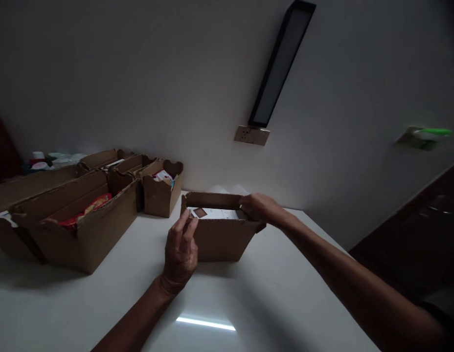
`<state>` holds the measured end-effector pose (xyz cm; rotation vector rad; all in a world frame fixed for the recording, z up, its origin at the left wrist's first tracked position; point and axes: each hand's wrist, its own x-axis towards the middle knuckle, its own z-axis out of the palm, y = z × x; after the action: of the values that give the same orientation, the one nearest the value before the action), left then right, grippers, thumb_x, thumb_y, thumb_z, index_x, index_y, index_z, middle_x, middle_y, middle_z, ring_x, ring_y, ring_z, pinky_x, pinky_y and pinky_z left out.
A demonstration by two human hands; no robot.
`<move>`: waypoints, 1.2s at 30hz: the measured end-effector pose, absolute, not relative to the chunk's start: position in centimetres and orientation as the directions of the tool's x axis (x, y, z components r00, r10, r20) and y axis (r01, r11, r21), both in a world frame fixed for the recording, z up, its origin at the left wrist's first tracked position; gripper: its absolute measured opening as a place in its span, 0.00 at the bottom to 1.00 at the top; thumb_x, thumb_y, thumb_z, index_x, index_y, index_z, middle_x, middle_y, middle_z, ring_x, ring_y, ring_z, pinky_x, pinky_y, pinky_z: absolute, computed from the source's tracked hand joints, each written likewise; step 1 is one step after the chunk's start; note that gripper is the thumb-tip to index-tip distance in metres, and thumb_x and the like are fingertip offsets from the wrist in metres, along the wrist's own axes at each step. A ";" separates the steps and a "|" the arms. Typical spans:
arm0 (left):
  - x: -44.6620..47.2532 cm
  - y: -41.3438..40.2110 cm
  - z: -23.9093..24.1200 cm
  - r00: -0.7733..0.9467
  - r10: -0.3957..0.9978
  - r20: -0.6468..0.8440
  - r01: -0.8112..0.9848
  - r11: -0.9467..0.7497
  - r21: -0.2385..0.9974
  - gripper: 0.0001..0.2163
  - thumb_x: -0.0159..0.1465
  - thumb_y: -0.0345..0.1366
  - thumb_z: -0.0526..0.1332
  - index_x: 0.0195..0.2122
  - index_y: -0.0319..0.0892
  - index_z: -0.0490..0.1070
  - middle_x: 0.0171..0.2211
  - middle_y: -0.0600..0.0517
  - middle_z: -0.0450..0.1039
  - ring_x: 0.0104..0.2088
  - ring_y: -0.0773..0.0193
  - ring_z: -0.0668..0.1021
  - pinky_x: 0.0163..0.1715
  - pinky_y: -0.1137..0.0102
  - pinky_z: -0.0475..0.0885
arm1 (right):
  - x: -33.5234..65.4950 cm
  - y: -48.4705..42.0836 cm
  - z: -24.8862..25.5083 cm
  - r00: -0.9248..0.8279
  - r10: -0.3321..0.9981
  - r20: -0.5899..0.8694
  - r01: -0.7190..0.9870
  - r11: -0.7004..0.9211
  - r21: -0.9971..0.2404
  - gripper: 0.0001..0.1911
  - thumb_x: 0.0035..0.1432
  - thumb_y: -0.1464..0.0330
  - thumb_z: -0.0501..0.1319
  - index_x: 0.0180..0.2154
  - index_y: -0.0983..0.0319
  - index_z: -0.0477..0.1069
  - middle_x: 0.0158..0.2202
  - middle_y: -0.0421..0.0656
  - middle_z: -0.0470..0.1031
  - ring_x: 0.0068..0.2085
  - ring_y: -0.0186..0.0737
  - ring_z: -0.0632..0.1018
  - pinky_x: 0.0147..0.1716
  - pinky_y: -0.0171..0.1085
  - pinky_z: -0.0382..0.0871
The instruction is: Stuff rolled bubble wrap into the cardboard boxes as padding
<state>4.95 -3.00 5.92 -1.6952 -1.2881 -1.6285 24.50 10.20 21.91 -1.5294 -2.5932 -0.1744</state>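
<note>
An open cardboard box [217, 242] stands on the white table in front of me. Inside it lies a white carton [215, 213] with a brown diamond print, its top near the level of the rim. My left hand [181, 249] is at the box's left front corner, fingers bent and closed on the edge, with the fingertips close to the carton's left end. At the opposite end, my right hand [261, 208] is closed over the right rim. Its fingertips reach inside and are partly hidden.
To the left stand several more cardboard boxes; a long one [109, 230] has red packets [89, 209] inside, and a small one [159, 198] stands by the wall. A socket plate [252, 135] and a dark lamp [282, 66] are on the wall. The white table [208, 293] reflects light.
</note>
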 end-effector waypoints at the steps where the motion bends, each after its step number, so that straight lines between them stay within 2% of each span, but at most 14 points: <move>1: 5.0 -3.0 5.8 -0.165 0.304 0.938 0.840 -0.455 0.295 0.33 0.63 0.20 0.52 0.69 0.47 0.49 0.66 0.40 0.56 0.66 0.51 0.63 0.60 0.53 0.67 | 25.7 9.9 22.4 -0.454 0.864 0.217 0.886 0.464 0.007 0.15 0.61 0.68 0.54 0.38 0.61 0.80 0.35 0.50 0.82 0.35 0.45 0.79 0.31 0.35 0.65; 3: 5.1 -2.9 5.7 -0.245 0.318 0.916 0.813 -0.447 0.372 0.34 0.63 0.22 0.54 0.69 0.46 0.47 0.67 0.38 0.52 0.67 0.50 0.61 0.61 0.52 0.65 | 28.4 9.1 22.5 -0.372 0.866 0.336 0.894 0.431 -0.123 0.18 0.63 0.65 0.51 0.43 0.63 0.78 0.38 0.50 0.81 0.36 0.43 0.79 0.32 0.35 0.66; 5: 5.1 -2.7 5.4 -0.357 0.370 0.857 0.746 -0.440 0.501 0.34 0.62 0.24 0.56 0.68 0.44 0.48 0.65 0.37 0.55 0.66 0.48 0.62 0.62 0.50 0.64 | 30.7 8.4 20.8 -0.294 0.867 0.402 0.838 0.436 -0.329 0.20 0.62 0.61 0.51 0.43 0.64 0.77 0.38 0.50 0.81 0.36 0.43 0.79 0.33 0.36 0.68; 8: 5.0 -2.3 4.6 -0.531 0.510 0.676 0.533 -0.419 0.735 0.33 0.59 0.27 0.59 0.66 0.42 0.52 0.61 0.37 0.62 0.61 0.49 0.69 0.60 0.50 0.66 | 31.7 7.5 15.8 -0.348 0.884 0.312 0.652 0.468 -0.597 0.21 0.55 0.58 0.57 0.46 0.64 0.75 0.44 0.50 0.80 0.39 0.45 0.79 0.34 0.38 0.71; 11: 4.6 -2.2 4.3 -0.553 0.687 0.472 0.279 -0.381 0.881 0.30 0.58 0.31 0.62 0.62 0.40 0.59 0.55 0.40 0.70 0.55 0.52 0.74 0.55 0.55 0.70 | 29.6 6.9 11.1 -0.453 0.862 0.226 0.503 0.457 -0.734 0.23 0.53 0.59 0.59 0.47 0.65 0.73 0.47 0.51 0.78 0.42 0.47 0.78 0.34 0.39 0.72; 13: 4.8 -2.3 4.7 -0.531 0.758 0.378 0.177 -0.337 0.925 0.28 0.56 0.32 0.63 0.59 0.40 0.62 0.51 0.43 0.74 0.53 0.53 0.76 0.54 0.58 0.71 | 28.4 6.4 9.5 -0.438 0.866 0.241 0.498 0.457 -0.737 0.21 0.53 0.61 0.57 0.45 0.65 0.73 0.43 0.50 0.79 0.38 0.44 0.78 0.34 0.38 0.71; 16: 6.8 -2.5 6.0 -0.527 0.796 0.297 0.119 -0.277 0.954 0.28 0.53 0.32 0.63 0.57 0.41 0.65 0.48 0.46 0.76 0.50 0.54 0.77 0.55 0.58 0.70 | 29.9 5.0 8.9 -0.352 0.894 0.278 0.587 0.442 -0.678 0.18 0.54 0.63 0.55 0.42 0.65 0.73 0.36 0.47 0.79 0.30 0.40 0.75 0.31 0.38 0.70; 19: 10.7 -2.9 6.7 -0.421 0.859 0.290 0.123 -0.263 0.957 0.29 0.49 0.31 0.63 0.55 0.39 0.66 0.47 0.45 0.77 0.50 0.52 0.77 0.55 0.58 0.70 | 35.1 2.0 8.4 -0.234 0.922 0.308 0.648 0.384 -0.658 0.18 0.54 0.60 0.54 0.41 0.65 0.72 0.33 0.46 0.78 0.26 0.41 0.75 0.28 0.39 0.69; 22: 13.7 -4.4 6.7 -0.280 0.907 0.314 0.159 -0.279 0.947 0.30 0.49 0.30 0.62 0.56 0.38 0.66 0.50 0.43 0.76 0.53 0.52 0.76 0.57 0.58 0.68 | 39.2 -2.2 7.5 -0.074 0.923 0.377 0.712 0.313 -0.628 0.18 0.54 0.58 0.55 0.40 0.63 0.71 0.30 0.45 0.77 0.24 0.42 0.75 0.24 0.39 0.69; 25: 12.9 -7.1 6.2 -0.299 0.908 0.294 0.180 -0.249 0.952 0.30 0.51 0.33 0.62 0.57 0.39 0.65 0.53 0.43 0.74 0.54 0.51 0.75 0.58 0.57 0.68 | 38.4 -6.1 6.4 -0.076 0.886 0.457 0.695 0.376 -0.613 0.14 0.55 0.62 0.55 0.40 0.61 0.71 0.29 0.44 0.76 0.25 0.41 0.75 0.23 0.38 0.70; 29: 7.4 -10.4 6.1 -0.434 0.878 0.200 0.218 -0.113 0.969 0.32 0.53 0.40 0.64 0.60 0.40 0.63 0.53 0.42 0.74 0.53 0.48 0.76 0.55 0.56 0.71 | 34.1 -8.4 6.2 -0.307 0.808 0.503 0.579 0.578 -0.576 0.18 0.59 0.68 0.55 0.50 0.59 0.70 0.41 0.48 0.78 0.36 0.44 0.78 0.33 0.41 0.75; 32: 4.6 -12.1 5.7 -0.442 0.876 0.191 0.219 -0.101 0.970 0.33 0.53 0.42 0.65 0.61 0.41 0.62 0.56 0.42 0.73 0.56 0.47 0.75 0.54 0.58 0.72 | 33.9 -8.1 6.3 -0.393 0.803 0.449 0.534 0.596 -0.599 0.25 0.59 0.63 0.60 0.58 0.56 0.65 0.52 0.50 0.75 0.48 0.50 0.77 0.46 0.50 0.74; 34: 4.0 -12.7 4.9 -0.425 0.888 0.178 0.201 -0.099 0.975 0.32 0.54 0.43 0.65 0.60 0.41 0.62 0.56 0.41 0.72 0.57 0.47 0.75 0.53 0.59 0.73 | 35.0 -7.0 6.2 -0.400 0.824 0.401 0.501 0.563 -0.657 0.36 0.57 0.58 0.64 0.65 0.53 0.57 0.62 0.51 0.66 0.57 0.54 0.72 0.54 0.55 0.69; 36: 3.9 -12.9 4.0 -0.413 0.899 0.146 0.203 -0.065 0.977 0.32 0.55 0.45 0.65 0.60 0.41 0.62 0.56 0.41 0.72 0.56 0.47 0.75 0.53 0.58 0.73 | 36.0 -5.4 5.9 -0.436 0.826 0.357 0.425 0.538 -0.728 0.49 0.54 0.52 0.66 0.70 0.51 0.44 0.69 0.52 0.54 0.65 0.58 0.64 0.60 0.58 0.62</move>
<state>3.86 -12.91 4.04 -1.7716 -2.4166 -2.2655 35.97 -5.40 5.87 -1.0083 -2.0625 0.7198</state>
